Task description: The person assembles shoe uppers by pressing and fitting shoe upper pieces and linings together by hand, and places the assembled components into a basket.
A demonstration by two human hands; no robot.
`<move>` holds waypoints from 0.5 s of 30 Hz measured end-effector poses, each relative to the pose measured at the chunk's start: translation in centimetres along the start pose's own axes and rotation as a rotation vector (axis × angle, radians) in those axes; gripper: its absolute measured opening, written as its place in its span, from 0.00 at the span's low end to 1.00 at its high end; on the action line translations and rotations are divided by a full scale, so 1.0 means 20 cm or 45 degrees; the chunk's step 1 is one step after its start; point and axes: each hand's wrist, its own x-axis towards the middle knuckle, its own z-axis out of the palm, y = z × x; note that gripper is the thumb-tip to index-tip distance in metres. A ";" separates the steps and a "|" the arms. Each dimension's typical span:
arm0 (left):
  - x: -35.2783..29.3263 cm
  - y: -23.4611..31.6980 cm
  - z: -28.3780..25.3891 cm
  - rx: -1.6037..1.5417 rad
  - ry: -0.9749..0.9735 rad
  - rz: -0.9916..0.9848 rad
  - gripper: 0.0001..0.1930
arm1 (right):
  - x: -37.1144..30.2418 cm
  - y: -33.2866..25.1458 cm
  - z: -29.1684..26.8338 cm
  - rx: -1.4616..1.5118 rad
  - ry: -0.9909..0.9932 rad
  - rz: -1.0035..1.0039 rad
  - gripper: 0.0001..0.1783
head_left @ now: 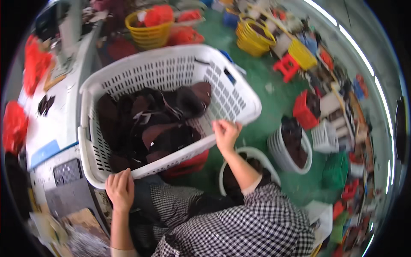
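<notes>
A large white plastic laundry basket (154, 165) with slotted walls is in front of me, tilted so that its inside faces up. Dark brown and black fabric pieces (167, 139), some padded and rounded, lie heaped in it, mostly toward its left side. My left hand (120, 188) is closed over the near rim by the left corner. Farther along the same rim, toward the right, my right hand (226, 133) grips the edge with its fingers curled. The fingertips under the rim are partly hidden.
At the left is a white sewing table (64, 107) with a dark phone (67, 172) near it. White tubs (295, 158) of dark pieces stand on the green floor at the right. Yellow baskets (150, 33), a red stool (286, 67) and a red crate (306, 109) stand farther off.
</notes>
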 end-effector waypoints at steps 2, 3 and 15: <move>0.02 -0.06 0.05 0.203 0.026 0.145 0.16 | 0.12 -0.05 0.05 -0.172 0.230 -0.109 0.06; 0.10 -0.10 0.01 0.175 0.017 0.132 0.16 | 0.21 -0.15 0.08 -0.163 0.265 -0.115 0.06; -0.05 -0.04 0.04 0.179 -0.029 0.052 0.14 | 0.06 -0.10 0.08 -0.251 0.164 -0.061 0.06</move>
